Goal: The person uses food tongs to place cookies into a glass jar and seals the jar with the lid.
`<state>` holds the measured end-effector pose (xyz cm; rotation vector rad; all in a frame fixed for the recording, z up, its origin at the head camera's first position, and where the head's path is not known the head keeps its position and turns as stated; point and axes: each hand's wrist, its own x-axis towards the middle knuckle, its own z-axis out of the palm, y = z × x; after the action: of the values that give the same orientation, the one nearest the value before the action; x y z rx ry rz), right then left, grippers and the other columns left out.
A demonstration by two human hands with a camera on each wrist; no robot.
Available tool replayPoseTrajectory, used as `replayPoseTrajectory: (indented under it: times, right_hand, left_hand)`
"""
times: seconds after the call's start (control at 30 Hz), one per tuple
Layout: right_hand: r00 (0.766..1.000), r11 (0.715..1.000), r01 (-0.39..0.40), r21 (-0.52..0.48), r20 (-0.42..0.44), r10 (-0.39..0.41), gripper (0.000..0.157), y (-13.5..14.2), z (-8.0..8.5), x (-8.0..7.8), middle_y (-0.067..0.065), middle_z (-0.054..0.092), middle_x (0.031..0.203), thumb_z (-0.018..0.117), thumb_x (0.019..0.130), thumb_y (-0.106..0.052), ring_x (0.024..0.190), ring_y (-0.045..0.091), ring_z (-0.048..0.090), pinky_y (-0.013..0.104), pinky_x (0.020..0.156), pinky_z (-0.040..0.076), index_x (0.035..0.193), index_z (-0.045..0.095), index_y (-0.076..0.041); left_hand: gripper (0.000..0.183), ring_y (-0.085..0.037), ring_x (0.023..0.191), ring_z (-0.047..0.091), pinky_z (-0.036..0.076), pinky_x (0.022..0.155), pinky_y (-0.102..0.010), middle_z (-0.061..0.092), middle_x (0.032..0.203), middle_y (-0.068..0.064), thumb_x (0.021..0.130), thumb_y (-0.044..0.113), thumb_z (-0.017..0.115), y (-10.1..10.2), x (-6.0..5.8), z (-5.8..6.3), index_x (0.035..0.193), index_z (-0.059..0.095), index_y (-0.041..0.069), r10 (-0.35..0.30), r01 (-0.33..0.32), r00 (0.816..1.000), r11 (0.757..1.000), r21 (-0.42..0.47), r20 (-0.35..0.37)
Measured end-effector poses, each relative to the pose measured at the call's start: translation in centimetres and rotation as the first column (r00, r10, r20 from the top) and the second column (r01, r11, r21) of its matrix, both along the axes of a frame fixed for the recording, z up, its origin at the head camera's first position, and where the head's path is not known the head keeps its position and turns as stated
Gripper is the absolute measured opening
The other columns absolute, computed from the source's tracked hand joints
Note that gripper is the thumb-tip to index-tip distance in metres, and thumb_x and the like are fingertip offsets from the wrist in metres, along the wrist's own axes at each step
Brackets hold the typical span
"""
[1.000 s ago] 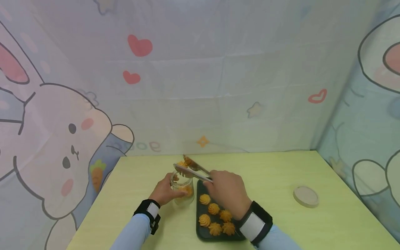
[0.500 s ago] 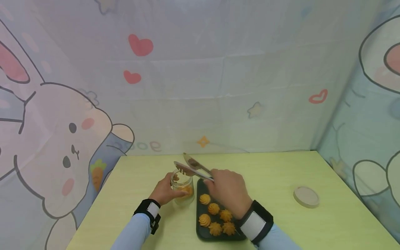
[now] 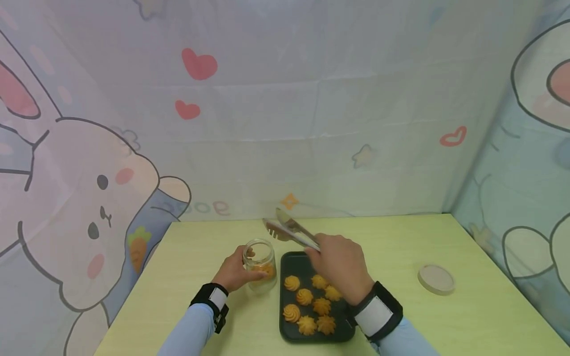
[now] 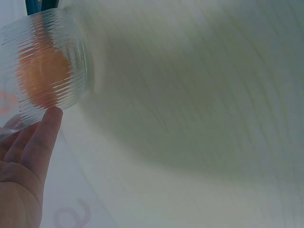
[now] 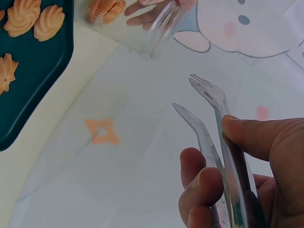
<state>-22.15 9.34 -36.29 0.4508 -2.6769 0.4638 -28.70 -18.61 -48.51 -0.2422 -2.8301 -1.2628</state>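
Observation:
My left hand grips a clear ribbed glass jar from its left side, thumb in front. Orange-brown cookies lie in the bottom of the jar, whose mouth has no lid. In my right hand I hold metal tongs, thumb on one arm and fingers round the other. Their tips stand apart above the table, with nothing between them, as the right wrist view shows. Below the right hand sits a dark green tray with several swirled cookies; the hand and wrist cover part of it.
A round pale lid lies on the right part of the yellow-green table. Behind the table hangs a printed cloth with a rabbit and hearts.
A cookie held in the tongs over the jar mouth has left them and dropped from sight. My right hand and tongs have moved right, off the jar. The left hand stays still.

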Motion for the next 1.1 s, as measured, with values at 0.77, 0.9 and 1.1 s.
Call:
replayPoseTrajectory:
  times: [0.77, 0.9, 1.1]
  right_hand:
    - [0.978, 0.997, 0.077, -0.001, 0.196, -0.075, 0.033, 2.7, -2.7, 0.0, -0.002, 0.047, 0.053, 0.071, 0.089, -0.033, 0.044, 0.014, 0.044, 0.029, 0.039, 0.033, 0.067, 0.057, -0.013]
    - [0.969, 0.997, 0.068, 0.024, 0.237, -0.072, 0.034, 2.9, -3.0, 0.1, -0.001, 0.047, 0.054, 0.071, 0.089, -0.033, 0.045, 0.015, 0.044, 0.030, 0.040, 0.033, 0.066, 0.055, -0.013]
    - [0.956, 0.998, 0.045, 0.050, 0.287, -0.057, 0.036, 2.8, -3.4, 0.1, -0.001, 0.048, 0.054, 0.072, 0.088, -0.033, 0.046, 0.015, 0.045, 0.028, 0.041, 0.033, 0.064, 0.055, -0.013]
  left_hand:
    - [0.081, -0.037, 0.117, 0.054, 0.046, 0.094, -0.050, 0.059, 0.126, -0.016, 0.069, 0.046, 0.087, 0.2, 0.3, 0.3, 0.128, 0.051, 0.004, -0.008, 0.008, 1.000, 1.000, 0.004, 0.005]
    - [0.080, -0.038, 0.117, 0.054, 0.046, 0.093, -0.051, 0.059, 0.126, -0.016, 0.069, 0.045, 0.087, 0.2, 0.4, 0.4, 0.127, 0.051, 0.004, -0.006, 0.006, 1.000, 1.000, 0.007, 0.004]
    - [0.080, -0.037, 0.117, 0.054, 0.045, 0.094, -0.052, 0.059, 0.126, -0.016, 0.069, 0.043, 0.088, 0.2, 0.4, 0.4, 0.127, 0.051, 0.004, 0.000, 0.000, 1.000, 1.000, 0.013, 0.006]
